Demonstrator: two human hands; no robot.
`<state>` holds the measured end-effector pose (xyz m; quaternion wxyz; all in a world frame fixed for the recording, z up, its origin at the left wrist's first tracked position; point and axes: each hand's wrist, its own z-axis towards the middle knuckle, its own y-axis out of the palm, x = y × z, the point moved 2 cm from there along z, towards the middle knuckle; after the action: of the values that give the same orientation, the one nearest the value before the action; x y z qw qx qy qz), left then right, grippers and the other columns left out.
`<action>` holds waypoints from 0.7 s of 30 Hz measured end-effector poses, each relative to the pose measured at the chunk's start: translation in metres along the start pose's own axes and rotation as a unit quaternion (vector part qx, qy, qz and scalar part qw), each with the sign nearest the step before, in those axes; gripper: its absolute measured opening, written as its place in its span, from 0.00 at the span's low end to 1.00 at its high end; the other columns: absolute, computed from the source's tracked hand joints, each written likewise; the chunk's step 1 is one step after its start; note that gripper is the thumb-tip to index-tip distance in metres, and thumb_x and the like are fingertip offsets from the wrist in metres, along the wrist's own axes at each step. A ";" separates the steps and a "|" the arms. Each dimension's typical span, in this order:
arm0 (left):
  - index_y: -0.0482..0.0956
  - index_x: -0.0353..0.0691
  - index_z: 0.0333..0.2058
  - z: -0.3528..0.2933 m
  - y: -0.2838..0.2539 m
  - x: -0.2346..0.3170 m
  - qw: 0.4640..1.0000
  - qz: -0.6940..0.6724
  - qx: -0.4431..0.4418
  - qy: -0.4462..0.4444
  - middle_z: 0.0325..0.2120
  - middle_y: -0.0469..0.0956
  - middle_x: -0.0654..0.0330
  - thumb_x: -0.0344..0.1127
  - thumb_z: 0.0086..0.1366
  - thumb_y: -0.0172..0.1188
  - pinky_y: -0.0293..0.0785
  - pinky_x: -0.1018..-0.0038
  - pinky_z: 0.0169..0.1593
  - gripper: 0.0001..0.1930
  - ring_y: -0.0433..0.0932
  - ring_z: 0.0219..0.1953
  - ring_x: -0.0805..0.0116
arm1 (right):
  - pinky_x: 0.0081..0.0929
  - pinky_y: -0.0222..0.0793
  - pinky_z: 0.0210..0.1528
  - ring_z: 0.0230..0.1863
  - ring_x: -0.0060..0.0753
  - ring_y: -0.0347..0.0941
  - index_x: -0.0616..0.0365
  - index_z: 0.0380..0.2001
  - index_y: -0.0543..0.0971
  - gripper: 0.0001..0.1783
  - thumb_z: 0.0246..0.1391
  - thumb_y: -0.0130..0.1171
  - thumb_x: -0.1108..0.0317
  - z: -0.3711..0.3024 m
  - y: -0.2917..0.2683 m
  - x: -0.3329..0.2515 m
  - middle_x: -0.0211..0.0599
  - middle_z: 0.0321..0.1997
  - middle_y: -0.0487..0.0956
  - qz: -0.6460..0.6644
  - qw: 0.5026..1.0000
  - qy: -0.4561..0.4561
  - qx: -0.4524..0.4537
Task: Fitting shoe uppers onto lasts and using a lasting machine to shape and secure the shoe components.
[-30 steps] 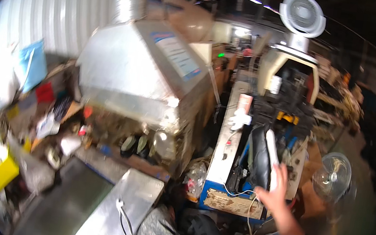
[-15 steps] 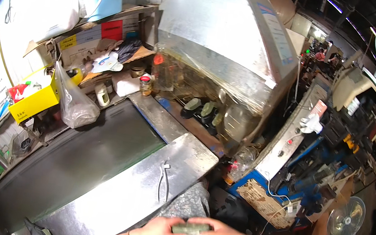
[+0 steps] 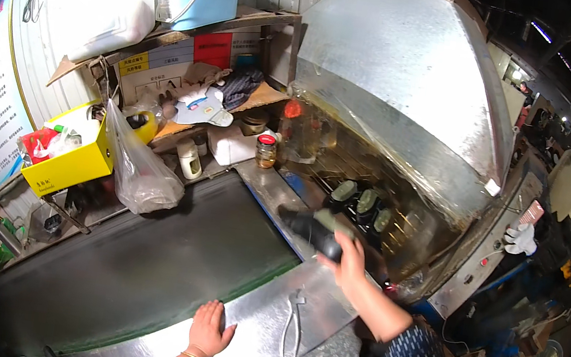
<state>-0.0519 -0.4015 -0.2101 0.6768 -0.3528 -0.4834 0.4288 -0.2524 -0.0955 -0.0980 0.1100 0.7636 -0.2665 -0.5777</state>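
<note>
Taking my head view as a clock, I see that my hands were together around a pale greenish piece near 6 o'clock half a second ago and have now parted. The right hand (image 3: 349, 257) is closed around the near end of a dark, elongated, shoe-like piece with a pale greenish face (image 3: 317, 236), just off centre towards 5 o'clock. Motion blurs it, and I can't tell whether it touches anything beneath. My left hand (image 3: 209, 330), between 6 and 7, lies palm down on the silvery metal surface (image 3: 254, 320), fingers close together, with nothing visible in its grasp. I judge that the right hand alone now controls the piece, while the left merely steadies me.

Close by, towards 3 o'clock, stands a row of dark shoe-like pieces with greenish faces (image 3: 367, 202). Silvery long-handled metal pliers (image 3: 292, 323) lie untouched near 6.
</note>
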 end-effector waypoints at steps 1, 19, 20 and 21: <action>0.69 0.29 0.56 0.002 0.001 0.001 1.000 0.004 -0.008 0.005 0.56 0.71 0.41 0.50 0.58 0.60 0.57 0.54 0.67 0.34 0.67 0.60 0.43 | 0.57 0.74 0.48 0.56 0.34 0.67 0.47 0.53 0.72 0.23 0.56 0.62 0.57 0.047 0.008 0.006 0.31 0.56 0.71 -0.044 0.998 -0.028 -0.024; 0.70 0.28 0.55 0.013 0.002 0.010 0.999 0.006 0.025 0.042 0.55 0.71 0.40 0.49 0.57 0.60 0.59 0.53 0.65 0.34 0.69 0.58 0.41 | 0.34 0.72 0.55 0.52 0.42 0.78 0.60 0.41 0.83 0.12 0.55 0.62 0.68 -0.237 -0.127 0.123 0.42 0.51 0.81 -0.492 0.763 -0.221 -0.356; 0.69 0.28 0.55 0.012 0.003 0.010 0.999 0.003 0.028 0.046 0.55 0.71 0.40 0.47 0.56 0.61 0.59 0.52 0.65 0.34 0.68 0.59 0.40 | 0.34 0.72 0.55 0.52 0.42 0.78 0.60 0.41 0.83 0.12 0.55 0.62 0.68 -0.245 -0.132 0.124 0.42 0.51 0.81 -0.492 0.764 -0.219 -0.357; 0.69 0.28 0.55 0.007 0.002 0.008 0.998 0.001 0.035 0.048 0.56 0.71 0.40 0.47 0.57 0.61 0.59 0.52 0.65 0.33 0.68 0.59 0.41 | 0.35 0.73 0.54 0.50 0.43 0.78 0.59 0.39 0.83 0.11 0.55 0.61 0.68 -0.249 -0.134 0.126 0.41 0.49 0.82 -0.514 0.728 -0.284 -0.354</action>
<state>-0.0578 -0.3932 -0.2073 0.7111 -0.3494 -0.4342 0.4285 0.0437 -0.0858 -0.1884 -0.0220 0.4893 0.3719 -0.7885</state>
